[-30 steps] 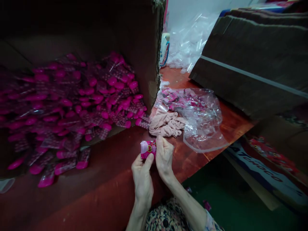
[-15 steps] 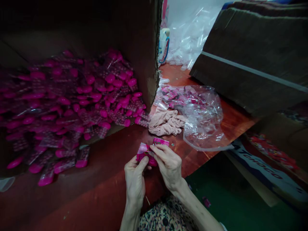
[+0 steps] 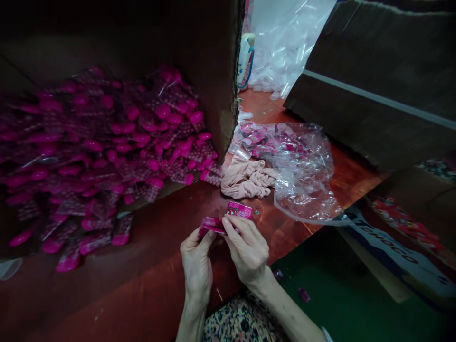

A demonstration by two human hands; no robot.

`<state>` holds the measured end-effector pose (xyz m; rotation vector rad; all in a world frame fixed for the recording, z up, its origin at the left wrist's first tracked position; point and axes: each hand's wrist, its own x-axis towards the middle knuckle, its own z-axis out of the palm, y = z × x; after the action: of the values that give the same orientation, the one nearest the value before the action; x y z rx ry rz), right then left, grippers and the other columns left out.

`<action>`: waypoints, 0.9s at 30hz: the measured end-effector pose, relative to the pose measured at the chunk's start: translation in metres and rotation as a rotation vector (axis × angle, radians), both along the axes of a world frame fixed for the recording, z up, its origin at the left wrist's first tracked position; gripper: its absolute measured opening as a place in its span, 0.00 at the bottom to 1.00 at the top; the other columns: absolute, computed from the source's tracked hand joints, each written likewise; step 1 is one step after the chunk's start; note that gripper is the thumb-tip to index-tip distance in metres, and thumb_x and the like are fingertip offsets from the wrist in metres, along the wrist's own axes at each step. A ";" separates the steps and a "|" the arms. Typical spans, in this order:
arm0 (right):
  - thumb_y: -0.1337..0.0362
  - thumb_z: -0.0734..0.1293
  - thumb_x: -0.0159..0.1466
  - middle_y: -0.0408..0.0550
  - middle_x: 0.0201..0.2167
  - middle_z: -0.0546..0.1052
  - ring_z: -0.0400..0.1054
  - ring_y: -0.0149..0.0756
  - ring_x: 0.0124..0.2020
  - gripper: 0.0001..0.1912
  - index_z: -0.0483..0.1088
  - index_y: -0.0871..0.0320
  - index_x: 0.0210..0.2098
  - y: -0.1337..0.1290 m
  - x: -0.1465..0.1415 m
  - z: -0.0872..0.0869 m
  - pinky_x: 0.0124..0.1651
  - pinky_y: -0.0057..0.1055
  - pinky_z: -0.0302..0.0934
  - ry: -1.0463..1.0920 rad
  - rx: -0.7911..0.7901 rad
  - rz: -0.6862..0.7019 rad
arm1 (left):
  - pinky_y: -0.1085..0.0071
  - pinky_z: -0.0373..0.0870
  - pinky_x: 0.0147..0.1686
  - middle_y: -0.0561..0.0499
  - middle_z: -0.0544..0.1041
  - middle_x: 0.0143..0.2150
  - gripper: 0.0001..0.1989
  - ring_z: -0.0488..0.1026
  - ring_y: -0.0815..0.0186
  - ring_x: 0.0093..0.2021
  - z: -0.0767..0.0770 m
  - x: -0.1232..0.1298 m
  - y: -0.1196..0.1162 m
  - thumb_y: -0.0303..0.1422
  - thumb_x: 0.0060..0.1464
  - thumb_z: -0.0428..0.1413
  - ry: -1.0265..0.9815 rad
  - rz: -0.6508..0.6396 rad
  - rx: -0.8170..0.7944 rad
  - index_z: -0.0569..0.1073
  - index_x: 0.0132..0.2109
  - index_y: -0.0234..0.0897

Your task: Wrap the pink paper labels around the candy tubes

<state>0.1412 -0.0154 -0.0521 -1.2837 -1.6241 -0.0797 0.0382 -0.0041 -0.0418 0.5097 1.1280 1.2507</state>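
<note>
My left hand [image 3: 195, 266] pinches the left end of a small pink printed plastic packet [image 3: 213, 225] between thumb and fingers. At its other end, the closed fingers of my right hand [image 3: 247, 244] grip the same packet, which looks folded or creased. Just beyond my right fingers shows a second flat pink printed packet [image 3: 239, 209]; whether it lies on the table or is held, I cannot tell. Past it are a crumpled pale pink cloth [image 3: 247, 178] and a clear plastic bag [image 3: 304, 185] with several pink packets inside.
On the left, a cardboard box [image 3: 217, 90] lies open, full of clear tubes with pink caps [image 3: 124, 142] that spill onto the red table [image 3: 142, 285]. A taped carton [image 3: 363, 90] stands at right. White plastic pieces [image 3: 285, 61] are heaped behind. Below the table edge is green floor [image 3: 320, 318].
The packet between my hands has tipped and folded, so less of its printed face shows. My left hand has shifted slightly left. The view has moved a little.
</note>
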 end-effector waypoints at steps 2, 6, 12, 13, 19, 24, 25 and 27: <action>0.77 0.61 0.60 0.59 0.45 0.74 0.67 0.45 0.49 0.21 0.66 0.59 0.52 0.000 -0.001 -0.006 0.47 0.44 0.66 -0.066 0.017 -0.023 | 0.76 0.69 0.28 0.53 0.79 0.26 0.05 0.71 0.70 0.26 0.001 0.000 0.000 0.29 0.40 0.63 -0.018 0.011 -0.014 0.79 0.30 0.38; 0.76 0.61 0.60 0.64 0.49 0.72 0.61 0.50 0.55 0.19 0.67 0.63 0.50 0.002 -0.002 -0.013 0.51 0.49 0.62 -0.151 0.007 -0.065 | 0.76 0.69 0.26 0.52 0.78 0.25 0.05 0.71 0.70 0.25 0.004 0.003 0.000 0.30 0.39 0.64 -0.051 0.038 -0.048 0.79 0.29 0.37; 0.76 0.60 0.61 0.58 0.43 0.75 0.66 0.45 0.48 0.19 0.66 0.60 0.52 0.005 -0.004 -0.012 0.48 0.46 0.64 -0.072 -0.006 -0.034 | 0.77 0.69 0.27 0.52 0.78 0.25 0.05 0.71 0.72 0.25 0.001 0.003 0.000 0.29 0.38 0.64 -0.062 0.055 -0.067 0.79 0.28 0.36; 0.76 0.61 0.61 0.57 0.42 0.75 0.67 0.44 0.46 0.20 0.65 0.61 0.52 0.005 -0.004 -0.011 0.47 0.45 0.65 -0.048 -0.009 -0.033 | 0.78 0.68 0.27 0.53 0.78 0.25 0.05 0.71 0.72 0.24 -0.001 0.003 0.000 0.29 0.38 0.64 -0.057 0.056 -0.073 0.79 0.28 0.35; 0.77 0.63 0.59 0.55 0.40 0.75 0.66 0.44 0.45 0.19 0.68 0.59 0.49 0.005 -0.004 -0.011 0.46 0.46 0.64 -0.028 0.000 -0.033 | 0.77 0.68 0.27 0.53 0.78 0.25 0.04 0.71 0.72 0.24 -0.007 0.004 0.000 0.29 0.39 0.64 -0.045 0.059 -0.064 0.79 0.28 0.35; 0.75 0.64 0.59 0.55 0.39 0.75 0.65 0.43 0.44 0.13 0.69 0.61 0.44 0.007 -0.006 -0.006 0.46 0.45 0.65 0.026 -0.036 -0.049 | 0.78 0.69 0.27 0.53 0.78 0.25 0.06 0.71 0.73 0.23 -0.009 0.004 0.001 0.28 0.36 0.65 -0.057 0.084 -0.093 0.79 0.28 0.35; 0.75 0.64 0.59 0.55 0.38 0.75 0.65 0.43 0.44 0.11 0.70 0.61 0.41 0.008 -0.007 -0.005 0.46 0.45 0.64 0.037 -0.054 -0.058 | 0.78 0.69 0.27 0.52 0.78 0.25 0.07 0.71 0.73 0.24 -0.010 0.003 0.001 0.28 0.36 0.65 -0.057 0.088 -0.092 0.79 0.28 0.35; 0.75 0.65 0.58 0.55 0.39 0.74 0.64 0.44 0.45 0.08 0.70 0.61 0.38 0.009 -0.008 -0.003 0.47 0.46 0.64 0.048 -0.079 -0.068 | 0.78 0.69 0.27 0.52 0.79 0.26 0.07 0.71 0.73 0.24 -0.011 0.003 0.002 0.29 0.36 0.65 -0.056 0.095 -0.089 0.79 0.28 0.34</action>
<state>0.1335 -0.0067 -0.0548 -1.3911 -1.5556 -0.0268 0.0409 -0.0025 -0.0532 0.3560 1.1661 1.2829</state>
